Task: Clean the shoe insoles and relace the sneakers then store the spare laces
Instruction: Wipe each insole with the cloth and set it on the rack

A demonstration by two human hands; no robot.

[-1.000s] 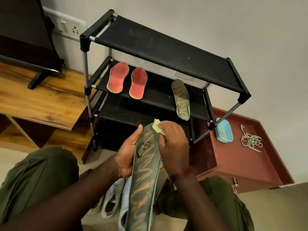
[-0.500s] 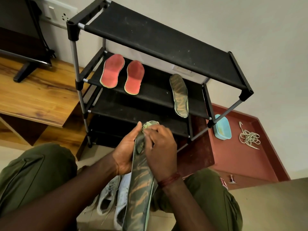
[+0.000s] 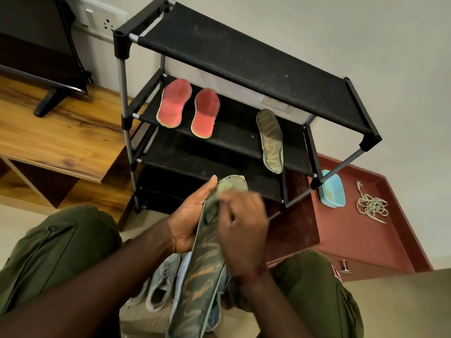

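While the left hand (image 3: 188,223) clasps the camouflage insole (image 3: 202,276), the blurred right hand (image 3: 244,232) pinches a half-hidden pale cloth (image 3: 223,191).

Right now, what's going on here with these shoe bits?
A person's left hand holds a camouflage insole while the right hand rubs its top end with a small, blurred cloth. Two red insoles and a second camouflage insole lie on the second shelf of the rack. Sneakers sit on the floor below; a bundle of laces lies on the red cabinet.

Between 2 red insoles (image 3: 173,103) and 1 camouflage insole (image 3: 271,140) the middle shelf (image 3: 235,129) lies bare; top shelf (image 3: 244,57) overhangs.
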